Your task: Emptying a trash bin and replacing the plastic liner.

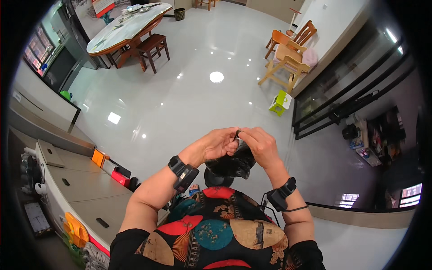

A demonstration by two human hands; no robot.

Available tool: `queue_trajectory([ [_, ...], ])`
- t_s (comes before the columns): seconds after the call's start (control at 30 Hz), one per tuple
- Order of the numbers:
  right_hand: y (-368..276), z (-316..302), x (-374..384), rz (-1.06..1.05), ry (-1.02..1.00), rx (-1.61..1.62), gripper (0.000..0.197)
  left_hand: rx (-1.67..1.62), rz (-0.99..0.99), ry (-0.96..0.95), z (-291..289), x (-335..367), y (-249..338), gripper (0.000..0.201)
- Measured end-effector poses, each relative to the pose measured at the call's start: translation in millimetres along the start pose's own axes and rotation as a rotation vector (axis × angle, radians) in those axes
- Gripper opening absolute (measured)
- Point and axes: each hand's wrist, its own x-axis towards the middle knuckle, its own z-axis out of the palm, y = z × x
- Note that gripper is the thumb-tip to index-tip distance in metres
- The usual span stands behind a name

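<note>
A black plastic bag (230, 164) hangs in front of my body, its lower part bunched and shiny. Its gathered top is pinched between the fingers of my left hand (219, 143) and my right hand (259, 144). The two hands meet fingertip to fingertip, with a twisted dark strand of the bag between them. Under the bag, a dark round object (218, 181) is partly covered, and its kind is not clear. Both wrists carry black strapped devices.
A low cabinet (85, 180) runs along the left, with slippers (76, 229) and other items at its near end. Ahead left stand an oval table (128, 29) and a wooden stool (153, 45). Chairs (290, 56) and a green step stool (281, 103) line the right, beside glass doors (355, 90).
</note>
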Motion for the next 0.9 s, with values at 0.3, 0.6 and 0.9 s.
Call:
queue_trajectory([
  [0.3, 8.3, -23.3, 7.2, -0.128, -0.054, 0.144, 0.020, -0.057, 0.049, -0.001, 7.9, -9.0, -12.0, 0.018],
  [0.6, 8.2, -37.9, 11.9, -0.116, -0.037, 0.141, 0.022, -0.087, 0.025, -0.108, 14.2, -10.2, -3.0, 0.020],
  [0.9, -17.0, -60.8, 25.4, 0.019, -0.042, 0.507, 0.027, -0.070, 0.132, -0.126, 48.6, -42.1, 24.3, 0.016],
])
